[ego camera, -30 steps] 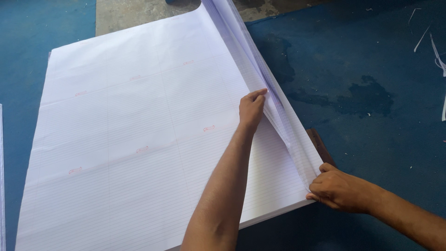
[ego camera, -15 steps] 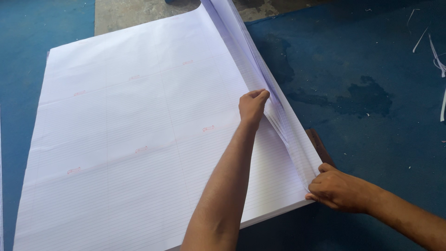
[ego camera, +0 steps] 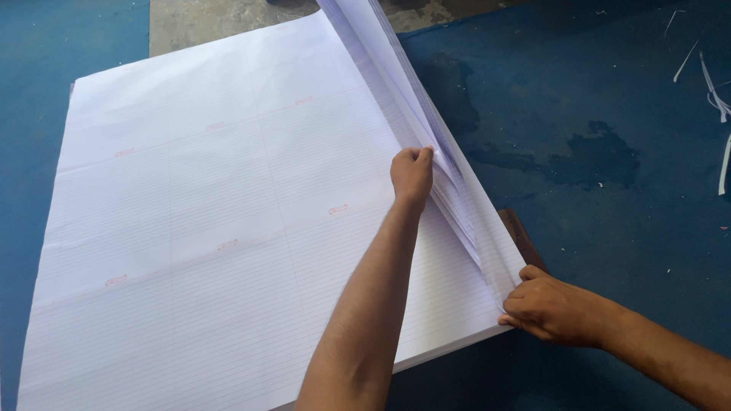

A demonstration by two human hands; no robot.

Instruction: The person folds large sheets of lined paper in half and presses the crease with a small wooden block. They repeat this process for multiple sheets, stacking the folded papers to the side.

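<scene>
Presently, a large stack of ruled white sheets (ego camera: 221, 221) is lying flat on the blue counter (ego camera: 624, 99), filling the left and middle of the view, its near right corner reaching the counter's bare part. Faint grey lines are running across the top sheet, with small red marks scattered over it.

Left hand (ego camera: 412, 172): reaching in from the near edge across the stack, fingers curled shut, pinching the edge of a lifted bundle of sheets (ego camera: 396, 84) right of centre. That bundle is rising off the stack and curving away toward the far side, its edges fanning apart just right of the hand.

Right hand (ego camera: 550, 308): sitting at the near right corner of the stack, fingers folded closed, gripping the corner of the lifted sheets where they are meeting the pile.

A brown wooden strip (ego camera: 521, 237) is poking out from under the stack, just beyond the right hand. Dark patches are showing on the counter to the right. Thin white paper slivers (ego camera: 714, 95) are lying near the far right edge, well apart from both hands.
</scene>
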